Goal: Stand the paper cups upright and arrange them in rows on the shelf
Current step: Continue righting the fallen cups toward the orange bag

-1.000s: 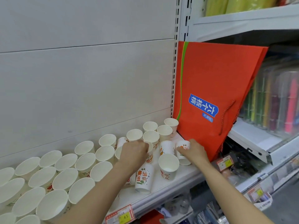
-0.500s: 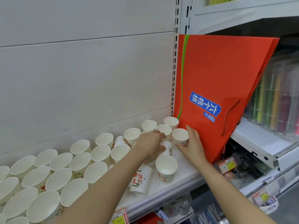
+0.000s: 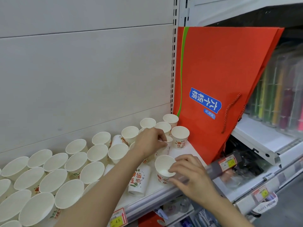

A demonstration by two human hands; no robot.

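**A:** Where do the paper cups stand?

**B:** Most stand upright, mouths up, in slanting rows on the white shelf (image 3: 193,147), running from the near left corner to the back right. One upright cup (image 3: 180,134) stands at the right end, just beside the orange paper bag (image 3: 218,76) that leans against the shelf upright. One printed cup (image 3: 139,180) stands mouth down near the front edge, between the two forearms. Another printed cup (image 3: 118,139) lies tilted among the back rows.

**B:** And the hands?

**A:** The left hand (image 3: 150,143) reaches over the middle of the shelf with fingers curled; its fingertips pinch the rim of a small cup (image 3: 168,141) that sits just left of the right-end cup. Much of that small cup is hidden behind the hand.

**B:** The right one?

**A:** The right hand (image 3: 191,176) is at the front edge. Its fingers curl round the near side of an upright front cup (image 3: 164,168), with fingertips over the rim and the thumb side hidden, so it holds that cup.

**B:** Anything else nearby?

**A:** A yellow price tag (image 3: 117,219) sits on the shelf's front rail below the left forearm. To the right, a lower white shelf carries clear packs of coloured items (image 3: 278,95), too blurred to name.
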